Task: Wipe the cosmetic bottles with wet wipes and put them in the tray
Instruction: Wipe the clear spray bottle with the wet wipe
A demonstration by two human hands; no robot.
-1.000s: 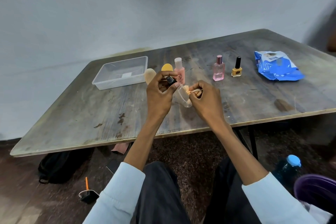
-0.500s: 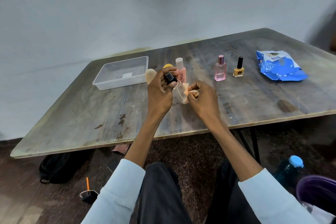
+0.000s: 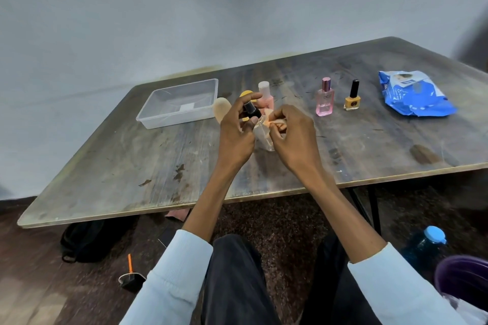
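Hands work above the worn wooden surface [image 3: 132, 166]: our left hand [image 3: 235, 137] has its grip on the clear glass bottle [image 3: 264, 137] by its black cap, our right hand [image 3: 293, 137] pinches a crumpled wet wipe [image 3: 269, 120] against it. Far left lies the clear plastic tray [image 3: 158, 113].

A worn wooden table [image 3: 158, 166] is sitting against a plain grey wall [image 3: 184, 8]. Under it on the floor a black bag [image 3: 87, 241] is lying around, with some small black thing with an orange handle [image 3: 130, 273] nearby. Over on the right a blue-capped water bottle [image 3: 427, 244] is standing beside a purple tub [image 3: 464, 280]
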